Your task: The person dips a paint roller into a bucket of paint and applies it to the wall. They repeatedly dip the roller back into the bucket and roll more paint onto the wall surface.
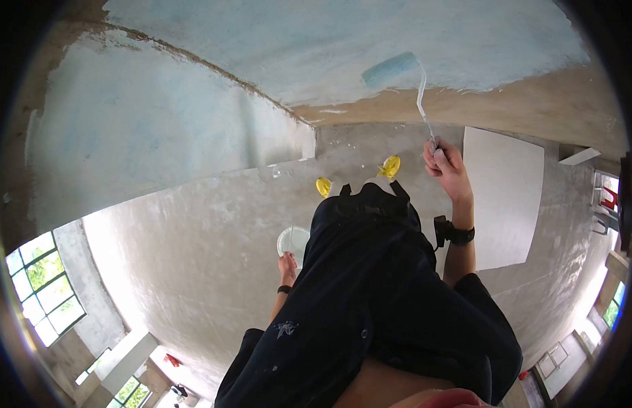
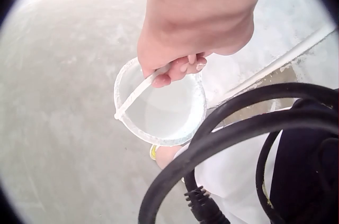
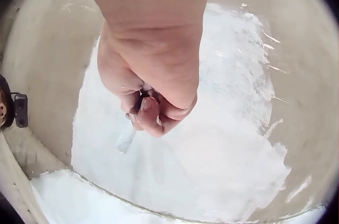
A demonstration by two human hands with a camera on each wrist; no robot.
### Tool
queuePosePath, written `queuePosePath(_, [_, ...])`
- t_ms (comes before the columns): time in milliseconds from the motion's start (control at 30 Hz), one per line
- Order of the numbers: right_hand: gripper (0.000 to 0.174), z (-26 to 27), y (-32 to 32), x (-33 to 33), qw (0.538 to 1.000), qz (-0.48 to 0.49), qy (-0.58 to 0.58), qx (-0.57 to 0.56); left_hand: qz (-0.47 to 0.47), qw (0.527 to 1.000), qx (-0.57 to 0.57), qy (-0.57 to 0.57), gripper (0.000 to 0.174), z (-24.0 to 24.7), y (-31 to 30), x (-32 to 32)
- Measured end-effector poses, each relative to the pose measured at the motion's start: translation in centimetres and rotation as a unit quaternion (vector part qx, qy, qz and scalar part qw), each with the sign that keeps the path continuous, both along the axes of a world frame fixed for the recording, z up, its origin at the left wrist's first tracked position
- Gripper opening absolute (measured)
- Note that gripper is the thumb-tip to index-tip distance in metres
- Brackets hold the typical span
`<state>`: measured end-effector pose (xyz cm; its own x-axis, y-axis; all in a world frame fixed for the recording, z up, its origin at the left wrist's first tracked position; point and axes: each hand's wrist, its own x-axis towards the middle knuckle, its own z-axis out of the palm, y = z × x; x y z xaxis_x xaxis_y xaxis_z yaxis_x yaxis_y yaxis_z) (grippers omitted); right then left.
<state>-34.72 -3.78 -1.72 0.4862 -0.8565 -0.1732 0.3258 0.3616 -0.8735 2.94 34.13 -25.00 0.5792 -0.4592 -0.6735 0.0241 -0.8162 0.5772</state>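
Note:
My right hand point(image 1: 446, 163) grips the handle of a paint roller point(image 1: 391, 70), its fingers curled round it. The roller's pale blue sleeve lies against the painted wall point(image 1: 493, 41), near the lower edge of the paint. In the right wrist view the roller's sleeve point(image 3: 125, 138) shows just beyond the curled fingers. Low at my left side, my left hand point(image 1: 287, 265) holds a white bucket point(image 1: 283, 239) by its handle. The left wrist view shows the bucket's handle point(image 2: 135, 96) passing into the curled fingers, with whitish liquid point(image 2: 167, 107) inside the bucket.
A second painted wall surface point(image 1: 146, 129) meets the first at a brown corner line on the left. Bare brown wall point(image 1: 384, 105) runs below the paint. A large white board point(image 1: 504, 197) lies on the grey floor point(image 1: 207, 224) at right. Yellow shoes point(image 1: 391, 165) stand near the wall.

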Motion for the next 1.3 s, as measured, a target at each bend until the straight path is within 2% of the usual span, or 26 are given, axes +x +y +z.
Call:
queuePosePath(67, [0.018,0.6,0.4,0.4,0.992,-0.032,0.118,-0.042,-0.006,1.0,0.0,-0.009,0.027,-0.2,0.2,0.1])
queuePosePath(100, [0.018,0.7,0.6,0.6,0.992,-0.032,0.117,-0.043,-0.007,1.0,-0.001,-0.01,0.027,0.0,0.1,0.0])
queuePosePath(133, [0.015,0.7,0.8,0.8,0.96,-0.059,0.241,-0.127,-0.002,1.0,0.004,-0.012,0.027,0.3,0.0,-0.1])
queuePosePath(167, [0.013,0.8,1.0,1.1,0.905,-0.085,0.36,-0.208,0.002,1.0,0.009,-0.014,0.027,0.6,-0.2,-0.1])
queuePosePath(200, [0.013,1.2,1.2,1.3,0.906,-0.088,0.359,-0.208,0.0,1.0,0.008,-0.015,0.027,0.5,0.0,-0.2])
queuePosePath(267, [0.011,1.7,1.4,1.9,0.854,-0.109,0.421,-0.285,-0.01,0.999,0.021,-0.026,0.027,0.0,0.1,0.0])
queuePosePath(400, [0.009,1.9,1.8,2.5,0.853,-0.093,0.424,-0.288,-0.011,0.999,0.028,-0.026,0.028,0.4,-0.4,-0.1])
queuePosePath(467, [0.009,1.6,2.1,2.8,0.854,-0.119,0.402,-0.309,-0.016,1.0,0.001,-0.021,0.028,0.3,-0.2,0.0])
queuePosePath(700, [0.01,0.8,2.9,2.7,0.86,-0.125,0.406,-0.284,-0.029,0.999,-0.003,-0.013,0.03,1.3,-0.8,0.0])
queuePosePath(767, [0.012,0.9,2.9,2.7,0.888,-0.122,0.387,-0.215,-0.041,0.999,0.011,-0.016,0.03,1.4,-1.0,0.1])
queuePosePath(1000, [0.012,0.6,2.9,3.0,0.897,-0.165,0.351,-0.213,-0.037,0.999,0.017,-0.019,0.031,0.5,-0.7,0.6])
queuePosePath(1100, [0.014,0.0,2.8,2.6,0.903,-0.165,0.345,-0.197,-0.03,0.999,0.011,-0.021,0.032,1.1,-1.1,0.4])
queuePosePath(1167, [0.014,-0.1,2.8,2.3,0.909,-0.155,0.34,-0.187,0.049,0.996,0.07,0.012,0.031,3.3,-2.2,-0.3])
queuePosePath(1200, [0.014,-0.2,2.8,2.2,0.909,-0.155,0.34,-0.187,0.049,0.996,0.07,0.011,0.031,2.9,-1.9,-0.2])
queuePosePath(1267, [0.015,-0.6,2.7,2.2,0.921,-0.149,0.321,-0.163,-0.012,1.0,0.007,-0.012,0.032,1.1,-0.8,0.4])
queuePosePath(1300, [0.015,-0.5,2.7,2.3,0.921,-0.149,0.32,-0.163,-0.012,1.0,0.007,-0.012,0.032,1.6,-1.0,0.2])
